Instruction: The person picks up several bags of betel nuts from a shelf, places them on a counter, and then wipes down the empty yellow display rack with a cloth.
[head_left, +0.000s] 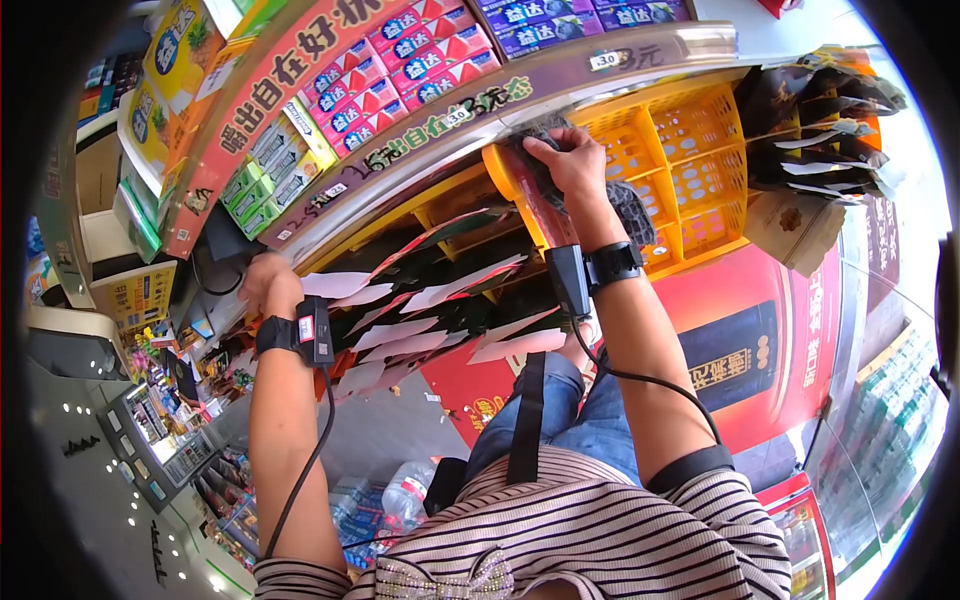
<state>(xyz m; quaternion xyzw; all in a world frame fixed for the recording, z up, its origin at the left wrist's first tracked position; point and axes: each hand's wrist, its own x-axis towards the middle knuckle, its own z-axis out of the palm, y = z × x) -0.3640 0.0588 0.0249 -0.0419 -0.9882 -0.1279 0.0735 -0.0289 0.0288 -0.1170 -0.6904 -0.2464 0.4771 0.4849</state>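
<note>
My right hand (572,165) pinches a dark grey cloth (630,210) with thumb and fingers. Part of the cloth is bunched against the top of a yellow plastic rack (668,150), beside an upright divider, and the rest hangs below the hand. To the left, my left hand (268,282) is by the rack's left end, just under the gum shelf edge. Motion smears its fingers, so I cannot make out whether it holds anything. Between the hands, several dark packets with pale flaps (440,290) stick out of the rack's compartments.
Pink gum boxes (400,70) and green gum packs (275,165) line the shelf above, behind a metal price strip (620,60). More dark packets (825,120) hang at the rack's right. A red printed panel (690,290) stands below; bottled water (405,490) lies near the floor.
</note>
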